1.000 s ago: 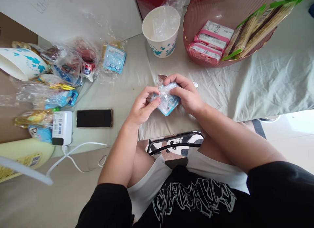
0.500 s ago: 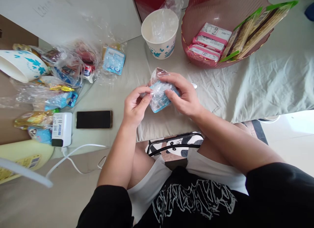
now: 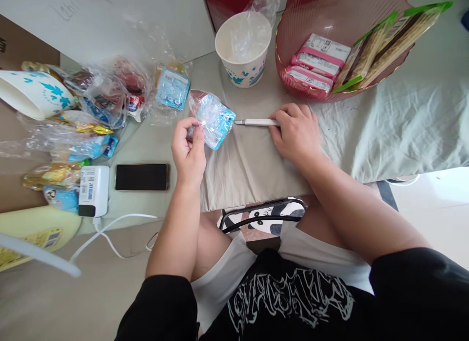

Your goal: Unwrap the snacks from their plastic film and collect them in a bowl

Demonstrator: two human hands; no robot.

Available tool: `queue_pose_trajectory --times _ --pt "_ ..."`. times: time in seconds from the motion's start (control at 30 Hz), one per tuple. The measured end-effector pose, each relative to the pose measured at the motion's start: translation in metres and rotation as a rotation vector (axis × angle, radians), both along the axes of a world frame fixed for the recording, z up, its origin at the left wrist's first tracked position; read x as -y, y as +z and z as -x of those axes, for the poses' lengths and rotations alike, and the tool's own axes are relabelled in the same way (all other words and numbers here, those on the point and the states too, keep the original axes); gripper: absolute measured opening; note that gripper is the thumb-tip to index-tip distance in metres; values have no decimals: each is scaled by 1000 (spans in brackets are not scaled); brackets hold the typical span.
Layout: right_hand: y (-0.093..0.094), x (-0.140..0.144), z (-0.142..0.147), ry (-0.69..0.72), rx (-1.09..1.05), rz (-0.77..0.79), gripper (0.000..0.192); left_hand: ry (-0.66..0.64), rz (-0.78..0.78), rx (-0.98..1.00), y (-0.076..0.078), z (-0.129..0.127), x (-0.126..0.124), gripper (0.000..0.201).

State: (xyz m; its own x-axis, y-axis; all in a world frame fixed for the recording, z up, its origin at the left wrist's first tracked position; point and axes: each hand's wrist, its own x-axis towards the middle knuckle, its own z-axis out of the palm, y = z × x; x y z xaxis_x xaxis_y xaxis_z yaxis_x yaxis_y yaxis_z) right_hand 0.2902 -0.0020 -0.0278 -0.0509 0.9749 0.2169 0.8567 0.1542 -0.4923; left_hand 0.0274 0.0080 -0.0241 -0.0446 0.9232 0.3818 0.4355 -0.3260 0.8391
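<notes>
Left hand (image 3: 188,150) pinching blue packet (image 3: 218,120), right hand (image 3: 297,133), apart, grasping white-handled tool (image 3: 258,122), paper cup (image 3: 244,74) and pink basket (image 3: 309,16) beyond

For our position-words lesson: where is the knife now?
In the head view, the knife is just right of centre, between the packet in the left hand and the right hand, which touches its handle.

head-worn view, facing forward and down, near the cloth (image 3: 252,165)

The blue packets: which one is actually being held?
The packet nearest the white tool, pinched at one edge by the left hand; the other blue packets lie further left, with no hand on them.
</notes>
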Motion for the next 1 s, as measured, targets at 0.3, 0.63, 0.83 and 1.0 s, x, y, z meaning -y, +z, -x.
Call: queue_pose_trajectory --times 0.3,0.63,0.83,1.0 --pt "15 4 11 230 -397 -47 39 52 -162 -259 6 -5 4 37" --pt "17 2 11 195 -254 61 35 192 -7 99 4 3 -5 44" --pt "6 -3 2 -11 -101 -95 32 18 30 126 -2 -10 2 51" --pt "12 -1 8 242 -190 -169 50 -208 98 68 -5 -24 8 77"
